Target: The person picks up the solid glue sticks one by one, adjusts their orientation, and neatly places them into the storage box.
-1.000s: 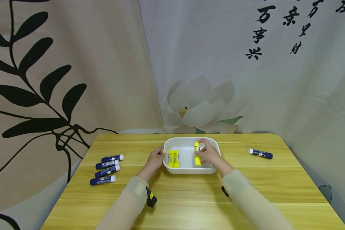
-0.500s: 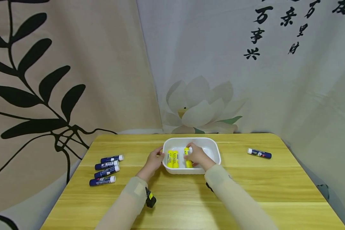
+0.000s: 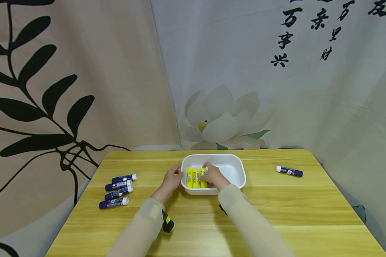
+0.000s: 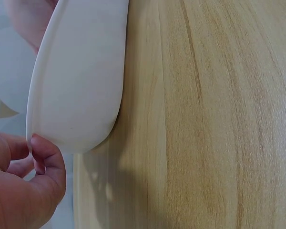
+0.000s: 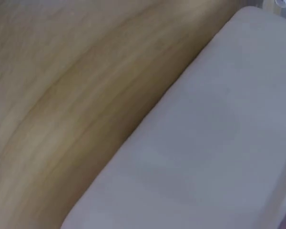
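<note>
In the head view, a white plastic tray (image 3: 229, 170) sits on the table. My left hand (image 3: 172, 180) pinches its left rim between thumb and fingers, which the left wrist view shows close up at the tray's corner (image 4: 81, 86). Inside, two yellow glue sticks (image 3: 192, 178) lie side by side against the left end. My right hand (image 3: 214, 176) reaches over the front wall and grips a third yellow glue stick (image 3: 203, 172) just right of that pair, its lower part partly behind the fingers. The right wrist view is mostly filled by the tray's outer wall (image 5: 205, 133).
Several dark blue glue sticks with white caps (image 3: 117, 193) lie in a rough column at the table's left. One more blue glue stick (image 3: 289, 171) lies alone at the right. The wooden table (image 3: 193, 228) backs onto a printed cloth (image 3: 132, 71).
My right hand has carried the yellow glue stick leftward and down inside the tray, up close to the other two. My left hand stays on the rim.
</note>
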`<state>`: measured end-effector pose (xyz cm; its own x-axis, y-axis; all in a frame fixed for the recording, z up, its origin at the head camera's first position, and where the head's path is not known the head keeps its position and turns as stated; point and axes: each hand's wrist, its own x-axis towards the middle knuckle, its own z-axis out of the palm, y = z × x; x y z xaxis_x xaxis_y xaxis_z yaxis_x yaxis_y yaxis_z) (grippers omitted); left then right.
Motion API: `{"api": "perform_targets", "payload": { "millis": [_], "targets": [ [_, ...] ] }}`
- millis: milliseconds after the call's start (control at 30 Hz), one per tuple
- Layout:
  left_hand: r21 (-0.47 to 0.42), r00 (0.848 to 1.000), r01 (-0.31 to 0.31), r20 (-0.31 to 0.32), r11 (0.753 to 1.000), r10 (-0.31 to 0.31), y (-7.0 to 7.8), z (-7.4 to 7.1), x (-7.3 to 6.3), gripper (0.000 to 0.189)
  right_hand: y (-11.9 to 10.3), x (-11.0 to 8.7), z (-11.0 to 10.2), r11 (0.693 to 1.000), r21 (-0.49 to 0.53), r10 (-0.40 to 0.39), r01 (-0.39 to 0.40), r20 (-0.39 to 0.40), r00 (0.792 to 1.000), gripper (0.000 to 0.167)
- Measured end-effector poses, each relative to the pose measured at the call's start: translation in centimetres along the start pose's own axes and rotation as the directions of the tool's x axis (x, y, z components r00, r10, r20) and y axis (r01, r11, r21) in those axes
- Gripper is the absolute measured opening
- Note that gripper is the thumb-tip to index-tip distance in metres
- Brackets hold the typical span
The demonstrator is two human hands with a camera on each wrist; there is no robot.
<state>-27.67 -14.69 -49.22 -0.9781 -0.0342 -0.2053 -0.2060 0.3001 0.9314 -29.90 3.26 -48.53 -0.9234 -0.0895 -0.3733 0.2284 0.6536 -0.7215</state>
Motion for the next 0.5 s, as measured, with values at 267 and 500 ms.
{"api": "perform_targets", "payload": {
  "millis": [267, 500],
  "targets": [
    [0.001, 1.0, -0.009, -0.001, 1.0, 0.009, -0.06, -0.02, -0.1, 0.043, -0.24, -0.47, 0.42, 0.999, -0.042, -0.007, 0.006, -0.022, 1.0, 0.052],
    [-0.001, 1.0, -0.008, -0.003, 1.0, 0.008, -0.05, 0.05, -0.05, 0.043, -0.34, -0.66, 0.1, 1.0, -0.027, 0.007, -0.008, -0.013, 1.0, 0.054]
  ]
}}
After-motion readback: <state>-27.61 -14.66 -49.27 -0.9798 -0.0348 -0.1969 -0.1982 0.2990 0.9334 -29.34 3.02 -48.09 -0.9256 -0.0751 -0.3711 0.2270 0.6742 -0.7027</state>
